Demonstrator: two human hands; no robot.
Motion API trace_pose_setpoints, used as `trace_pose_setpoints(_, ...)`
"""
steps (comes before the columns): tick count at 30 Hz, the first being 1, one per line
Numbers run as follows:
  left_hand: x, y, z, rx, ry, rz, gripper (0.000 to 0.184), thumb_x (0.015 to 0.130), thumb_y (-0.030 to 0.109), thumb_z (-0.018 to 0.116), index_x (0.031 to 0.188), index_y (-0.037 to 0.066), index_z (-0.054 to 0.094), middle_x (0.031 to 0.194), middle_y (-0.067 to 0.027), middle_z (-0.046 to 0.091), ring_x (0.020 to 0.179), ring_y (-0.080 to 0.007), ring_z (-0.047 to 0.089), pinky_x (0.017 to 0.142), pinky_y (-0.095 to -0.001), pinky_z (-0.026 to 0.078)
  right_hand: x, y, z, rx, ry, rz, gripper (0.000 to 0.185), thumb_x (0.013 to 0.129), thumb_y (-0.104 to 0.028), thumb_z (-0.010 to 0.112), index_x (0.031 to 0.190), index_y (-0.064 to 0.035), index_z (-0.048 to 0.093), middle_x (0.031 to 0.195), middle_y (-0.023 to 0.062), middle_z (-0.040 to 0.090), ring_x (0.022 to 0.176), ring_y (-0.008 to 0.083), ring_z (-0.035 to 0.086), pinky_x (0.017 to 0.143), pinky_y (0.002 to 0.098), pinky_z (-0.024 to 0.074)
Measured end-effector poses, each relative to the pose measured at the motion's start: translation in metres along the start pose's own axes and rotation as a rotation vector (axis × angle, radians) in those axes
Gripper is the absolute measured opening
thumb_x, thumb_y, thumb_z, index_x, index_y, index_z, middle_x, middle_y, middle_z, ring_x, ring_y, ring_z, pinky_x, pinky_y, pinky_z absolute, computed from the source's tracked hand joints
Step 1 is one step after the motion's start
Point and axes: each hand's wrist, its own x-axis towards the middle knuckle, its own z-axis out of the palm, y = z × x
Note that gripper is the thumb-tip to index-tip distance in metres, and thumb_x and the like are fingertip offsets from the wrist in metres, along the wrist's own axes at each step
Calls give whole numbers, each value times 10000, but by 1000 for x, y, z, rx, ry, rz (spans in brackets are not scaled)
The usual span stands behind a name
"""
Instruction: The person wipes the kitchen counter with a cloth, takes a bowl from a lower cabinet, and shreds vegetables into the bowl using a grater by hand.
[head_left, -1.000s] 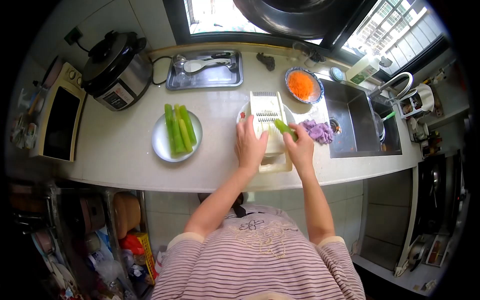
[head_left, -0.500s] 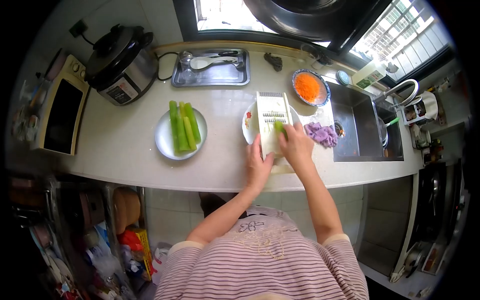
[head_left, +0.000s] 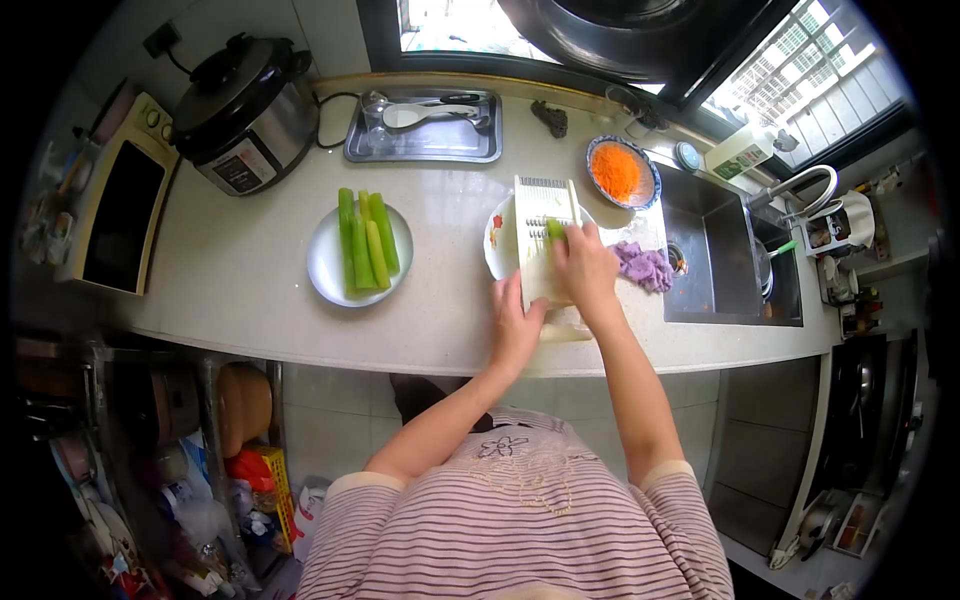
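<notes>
The left hand (head_left: pixel 517 325) grips the grater (head_left: pixel 540 268) near the counter's front edge (head_left: pixel 420 366); the right hand (head_left: pixel 588 265) pinches a partly hidden green stalk piece (head_left: pixel 555 229) on it. Counter space (head_left: pixel 445 250) stretches left of the grater; the dish (head_left: pixel 495 240) beneath is partly covered.

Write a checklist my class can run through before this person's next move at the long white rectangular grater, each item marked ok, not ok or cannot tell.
1. White grater steadied: ok; the left hand holds its lower end.
2. Short green stalk piece on the grater: ok; the right hand holds it there.
3. Round white dish with red pattern beneath the grater: ok.
4. Right fingertips clear of the grater's teeth: cannot tell; fingertips hidden.
5. Crumpled purple cloth clear of the right hand: cannot tell; it lies close by.
</notes>
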Motion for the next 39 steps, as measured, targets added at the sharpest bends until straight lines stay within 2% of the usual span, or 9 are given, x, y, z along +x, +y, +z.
trace_pose_setpoints(4, 2, 3, -4, 26, -23, -23, 533, 774, 111, 623, 1250, -16, 420, 1141, -162, 437, 1008, -283, 504, 860, -353, 431, 23, 7, 9, -34, -49, 47, 187, 795, -220, 572, 902, -80, 634, 865, 131, 583, 679, 331, 611, 573, 440, 485)
trace_pose_setpoints(7, 4, 7, -5, 2, -27, -26, 526, 777, 121, 621, 1249, -4, 423, 1146, -167, 434, 1020, -296, 503, 864, -361, 431, -21, 5, -12, -2, -61, -57, 186, 807, -231, 559, 798, -47, 592, 855, 160, 571, 664, 365, 606, 570, 462, 477)
trace_pose_setpoints(12, 3, 6, -6, -4, -55, -37, 528, 780, 122, 619, 1251, 1, 414, 1148, -173, 429, 1018, -310, 504, 869, -373, 429, 13, 3, 10, 31, 10, 67, 240, 856, -264, 513, 786, -47, 586, 842, 161, 568, 666, 366, 601, 573, 468, 470)
trace_pose_setpoints(19, 6, 9, -8, 2, -83, -56, 498, 783, 78, 570, 1237, -17, 387, 1145, -203, 414, 1071, -373, 460, 908, -409, 400, -22, -9, -11, -39, -90, -36, 218, 829, -254, 532, 770, -51, 586, 829, 162, 569, 623, 370, 595, 530, 448, 475)
trace_pose_setpoints(24, 7, 11, -12, -2, -108, -72, 497, 770, 77, 579, 1220, -13, 388, 1144, -195, 415, 1069, -375, 460, 893, -416, 406, 30, -3, 19, -86, -5, 38, 198, 819, -248, 542, 782, -59, 589, 838, 161, 576, 629, 365, 597, 526, 446, 475)
trace_pose_setpoints(30, 7, 9, -9, 7, -75, -59, 484, 783, 94, 566, 1221, 4, 382, 1128, -182, 419, 1041, -368, 484, 856, -419, 430, -26, -14, -9, -55, -74, 0, 201, 825, -252, 538, 792, -62, 592, 837, 143, 581, 669, 360, 606, 552, 452, 476)
trace_pose_setpoints(34, 4, 8, -11, -42, -102, -57, 487, 785, 111, 567, 1224, 11, 381, 1142, -180, 420, 1042, -370, 493, 845, -419, 440, 15, -14, 15, -89, -63, 112, 199, 829, -247, 530, 798, -61, 592, 868, 159, 570, 676, 360, 606, 570, 468, 472)
trace_pose_setpoints(37, 7, 9, -16, -28, -136, -90, 507, 785, 118, 568, 1241, 17, 371, 1163, -183, 422, 1056, -372, 491, 849, -417, 442, 38, -15, 27, -156, -19, 59, 215, 830, -261, 537, 777, -58, 588, 862, 166, 562, 683, 365, 603, 571, 461, 473)
trace_pose_setpoints(39, 10, 10, -18, -26, -157, -122, 536, 787, 124, 567, 1271, 25, 357, 1183, -185, 422, 1067, -370, 491, 852, -420, 442, 34, -13, 22, -151, -64, 37, 221, 832, -282, 546, 923, -84, 585, 872, 171, 555, 696, 360, 603, 571, 447, 476)
